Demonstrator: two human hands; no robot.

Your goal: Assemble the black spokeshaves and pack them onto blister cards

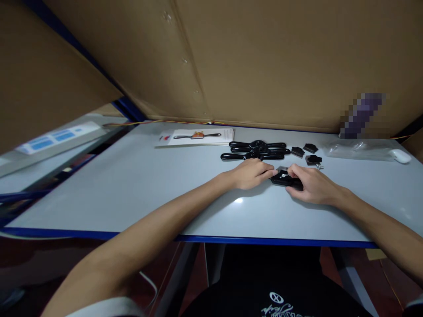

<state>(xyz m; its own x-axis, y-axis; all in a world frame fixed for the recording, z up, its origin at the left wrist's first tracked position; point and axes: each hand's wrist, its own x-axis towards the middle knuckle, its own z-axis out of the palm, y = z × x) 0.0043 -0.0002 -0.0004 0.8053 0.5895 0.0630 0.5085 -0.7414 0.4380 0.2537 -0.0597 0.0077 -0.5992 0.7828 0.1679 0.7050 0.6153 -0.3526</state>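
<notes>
Pale table (125, 193) by a cardboard wall (264, 61), with a black tool (280, 178) under the fingers

Brown cardboard closes off the far side of the table, and a blue strip (231, 239) runs along its near edge. Right of the table's middle, close to the person, lies the black tool, with a small silver bit showing on top and a greyish piece at its far side.

The right hand (311, 185) grips the tool's right end — thumb on the near side, bent fingers on the far side, a dark handle showing between them. The left hand (251, 174) lies palm down at the left end, fingertips at the tool's body; whether those fingers close around a handle cannot be told, since the hand covers that part.

Just beyond the left hand, more black tools (231, 156) with long handles sit bunched together. To their right are three small dark parts (298, 152), with a few silver bits (319, 166) beside the nearest one. Farther right lie a clear plastic bag (360, 150) and a smooth white object (401, 156). Behind the bunched tools and to the left, printed cards (185, 140) lie flat — the top one pictures a two-handled tool. Yellow and red wire (172, 122) runs along the back edge.
</notes>
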